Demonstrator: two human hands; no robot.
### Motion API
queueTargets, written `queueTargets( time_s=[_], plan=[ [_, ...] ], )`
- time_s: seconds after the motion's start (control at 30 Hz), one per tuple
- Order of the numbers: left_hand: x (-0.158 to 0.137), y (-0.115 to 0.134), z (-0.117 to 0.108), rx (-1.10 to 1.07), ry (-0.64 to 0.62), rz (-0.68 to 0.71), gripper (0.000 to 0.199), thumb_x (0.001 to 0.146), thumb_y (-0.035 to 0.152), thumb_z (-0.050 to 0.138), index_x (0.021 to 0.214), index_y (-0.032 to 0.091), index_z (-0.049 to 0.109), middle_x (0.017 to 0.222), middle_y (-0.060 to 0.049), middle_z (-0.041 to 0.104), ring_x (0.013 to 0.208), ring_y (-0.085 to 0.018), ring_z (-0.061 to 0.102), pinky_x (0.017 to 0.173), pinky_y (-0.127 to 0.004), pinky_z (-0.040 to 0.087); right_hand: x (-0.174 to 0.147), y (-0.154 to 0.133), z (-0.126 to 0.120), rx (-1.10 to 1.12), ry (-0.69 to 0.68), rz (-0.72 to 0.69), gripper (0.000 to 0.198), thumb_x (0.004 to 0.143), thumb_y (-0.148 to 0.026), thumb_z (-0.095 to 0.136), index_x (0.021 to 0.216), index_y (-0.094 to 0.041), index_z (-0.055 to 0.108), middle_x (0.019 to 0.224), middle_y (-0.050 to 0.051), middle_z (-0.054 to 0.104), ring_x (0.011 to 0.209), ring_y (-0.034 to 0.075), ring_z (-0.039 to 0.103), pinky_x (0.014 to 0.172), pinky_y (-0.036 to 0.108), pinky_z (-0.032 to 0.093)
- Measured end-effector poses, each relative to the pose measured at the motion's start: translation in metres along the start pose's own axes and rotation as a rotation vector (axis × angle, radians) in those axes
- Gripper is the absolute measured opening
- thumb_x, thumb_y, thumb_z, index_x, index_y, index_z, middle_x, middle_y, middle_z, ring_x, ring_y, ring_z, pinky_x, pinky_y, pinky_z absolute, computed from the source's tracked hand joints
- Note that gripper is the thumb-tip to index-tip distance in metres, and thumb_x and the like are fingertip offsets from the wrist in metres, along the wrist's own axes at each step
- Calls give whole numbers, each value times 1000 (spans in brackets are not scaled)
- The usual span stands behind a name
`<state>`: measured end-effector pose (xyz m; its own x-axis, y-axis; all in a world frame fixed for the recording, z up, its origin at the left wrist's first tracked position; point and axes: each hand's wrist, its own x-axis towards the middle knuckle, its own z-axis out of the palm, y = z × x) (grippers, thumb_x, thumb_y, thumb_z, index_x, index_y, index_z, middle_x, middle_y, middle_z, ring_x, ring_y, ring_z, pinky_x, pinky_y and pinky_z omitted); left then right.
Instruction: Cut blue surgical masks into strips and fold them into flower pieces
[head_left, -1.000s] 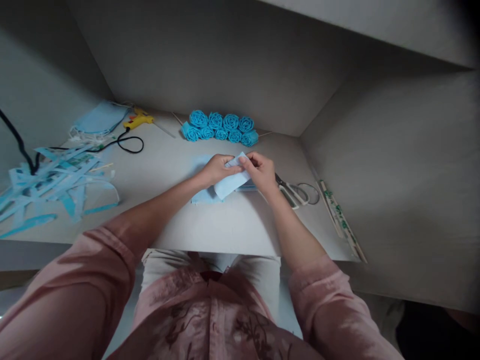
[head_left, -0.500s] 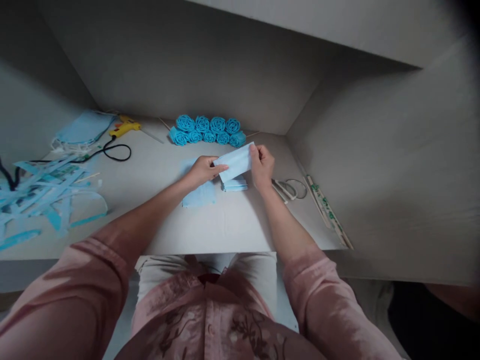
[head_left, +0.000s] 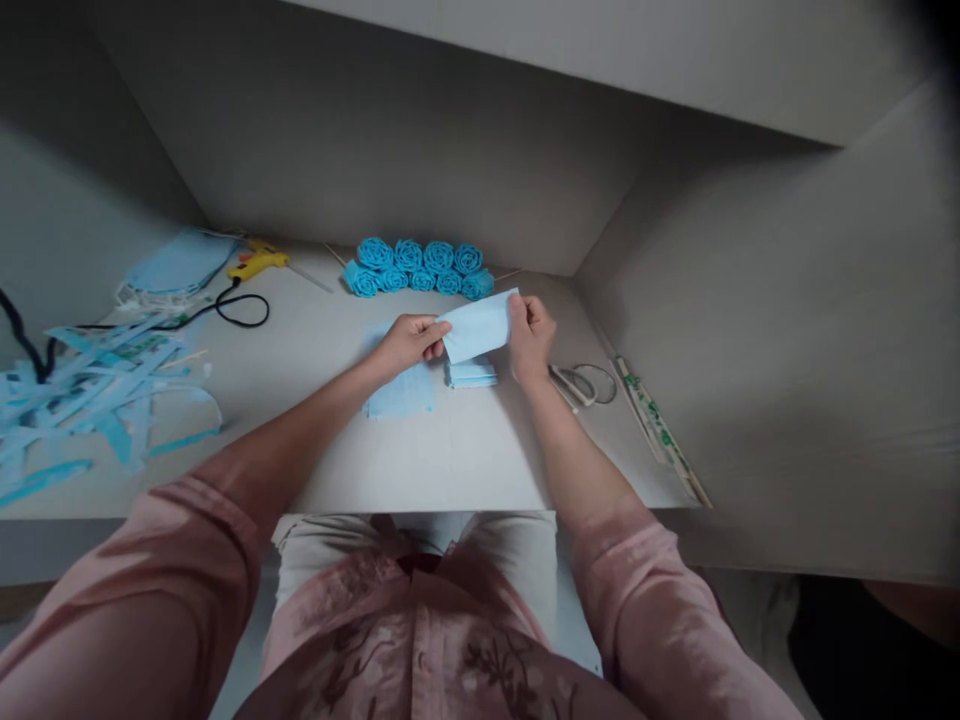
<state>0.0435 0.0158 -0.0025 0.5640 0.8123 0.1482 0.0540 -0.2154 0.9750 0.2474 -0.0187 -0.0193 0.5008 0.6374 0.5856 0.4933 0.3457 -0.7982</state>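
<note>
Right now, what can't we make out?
All in the head view:
- Scissors: blades hidden behind the right hand and wrist.
- Folded stack: far side covered by the held sheet.
- Lower sheet: partly hidden by the left hand and forearm.
- Strips: cropped by the left edge; overlap hides their count.
- Thick cord: cut off by the left edge.

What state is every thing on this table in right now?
Left hand: pinching the held sheet's left end
Right hand: gripping its right end
Light blue sheet: held up, spread out
Folded blue pieces: stacked
Glue gun: lying down; on or off unclear
Blue roses: formed, in two rows
Blue strips: loose, heaped
Face masks: piled flat
Scissors: lying down, partly hidden; open or closed unclear
</note>
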Motion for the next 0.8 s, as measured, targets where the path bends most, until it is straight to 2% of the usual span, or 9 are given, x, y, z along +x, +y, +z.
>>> queueTargets(
  time_s=[0.23,0.4,0.47,0.53,0.6,0.63,0.73,0.8],
  plan=[
    [2,-1,-3,-2,55,-19,36,75,39,67,53,16,51,49,3,50,45,-5,38,46,-21,28,1,0,-1,-9,23,-7,43,87,-59,53,69,-20,54,61,-4,42,60,10,38,57,25,31],
    [5,-5,-7,19,-4,14,39,72,43,69,51,16,51,49,3,50,47,-6,38,49,-21,31,5,2,-1,64,30,57,41,85,-57,56,71,-19,56,63,-4,44,58,9,39,57,24,32],
    [5,-4,-9,3,-6,52,36,73,47,69,60,15,60,59,0,59,55,-8,47,55,-22,37,4,-3,-1,66,11,63,40,84,-57,57,71,-19,57,63,-4,45,58,10,39,56,24,32],
    [4,0,-11,-22,15,96,37,78,50,64,85,14,70,83,-5,69,75,-13,59,70,-24,45,1,-11,-1,41,-19,43,39,84,-57,57,71,-20,57,62,-3,46,59,10,40,56,25,33],
    [4,5,-12,-29,37,139,47,83,52,57,111,15,69,108,-10,70,99,-19,62,86,-30,46,-4,-19,0,-11,-62,-6,39,84,-57,57,71,-20,59,62,-3,48,60,11,42,57,25,34],
    [4,7,-12,-19,41,157,50,84,52,55,117,16,67,116,-11,68,106,-21,61,91,-32,45,-8,-24,2,-47,-96,-40,39,85,-56,56,72,-20,60,62,-3,49,61,12,43,58,25,34],
    [3,12,-11,50,19,208,46,79,47,62,112,16,69,118,-11,67,112,-22,59,96,-32,43,-20,-33,6,-154,-212,-156,37,87,-55,56,74,-21,64,63,-1,55,62,13,47,63,27,37],
    [2,12,-8,98,-27,213,38,74,42,68,101,16,71,107,-7,70,103,-21,61,89,-29,44,-27,-37,9,-206,-272,-210,37,88,-55,56,74,-22,66,64,0,58,61,14,49,66,28,38]
  ],
)
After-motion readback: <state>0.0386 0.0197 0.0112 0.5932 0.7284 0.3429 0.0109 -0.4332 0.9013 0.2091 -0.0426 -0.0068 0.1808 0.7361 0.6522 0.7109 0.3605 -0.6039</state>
